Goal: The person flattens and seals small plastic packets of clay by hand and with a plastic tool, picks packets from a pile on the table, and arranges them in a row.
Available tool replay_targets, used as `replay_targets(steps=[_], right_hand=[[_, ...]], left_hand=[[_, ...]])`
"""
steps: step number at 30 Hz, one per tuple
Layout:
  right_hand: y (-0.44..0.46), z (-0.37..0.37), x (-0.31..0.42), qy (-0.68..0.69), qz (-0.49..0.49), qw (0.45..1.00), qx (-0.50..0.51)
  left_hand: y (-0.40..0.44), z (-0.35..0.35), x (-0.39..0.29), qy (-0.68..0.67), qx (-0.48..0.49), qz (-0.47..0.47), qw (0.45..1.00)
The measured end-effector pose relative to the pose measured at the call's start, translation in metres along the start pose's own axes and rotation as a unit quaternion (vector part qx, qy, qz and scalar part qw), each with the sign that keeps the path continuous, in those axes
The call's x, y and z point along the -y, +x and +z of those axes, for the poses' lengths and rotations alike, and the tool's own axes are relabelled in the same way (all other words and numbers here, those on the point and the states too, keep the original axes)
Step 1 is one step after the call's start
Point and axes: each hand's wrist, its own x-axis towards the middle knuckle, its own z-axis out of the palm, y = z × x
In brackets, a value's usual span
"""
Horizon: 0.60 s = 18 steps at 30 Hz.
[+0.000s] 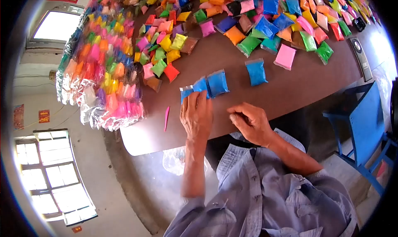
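Looks like a small, plain workshop for packing, possibly inside a home. Shows heaps of small colourful clear-plastic packets [285,56] on a long brown worktop [290,88], with pale plastered walls [93,154], a bright multi-paned window [53,170] and red paper decorations [44,116].

Glossy plastic packets [218,83] (seemingly smooth) on matt brown tabletop [199,63].

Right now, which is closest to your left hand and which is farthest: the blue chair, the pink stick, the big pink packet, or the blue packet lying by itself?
From the left hand:
1. Pink stick, just to its left
2. Lone blue packet, ahead and right
3. Big pink packet, farther right
4. Blue chair, far right, beyond the table edge
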Motion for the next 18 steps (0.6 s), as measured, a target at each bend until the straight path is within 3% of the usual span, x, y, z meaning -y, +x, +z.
replay_targets(steps=[7, 10, 12, 18], right_hand=[[0.004, -0.001, 0.012, -0.012, -0.002, 1.0, 0.026], [0.008, -0.002, 0.014, -0.033, 0.013, 0.995, 0.098], [0.012, 0.0, 0.011, -0.057, -0.085, 0.974, 0.2], [0.019, 0.021, 0.016, -0.175, -0.145, 0.894, 0.385]], left_hand=[[0.0, -0.001, 0.003, -0.065, -0.003, -0.004, 0.998], [-0.001, -0.004, 0.004, -0.107, 0.017, -0.012, 0.994], [-0.001, -0.007, 0.007, -0.108, 0.017, -0.008, 0.994], [0.005, -0.026, 0.031, -0.122, -0.012, -0.035, 0.992]])
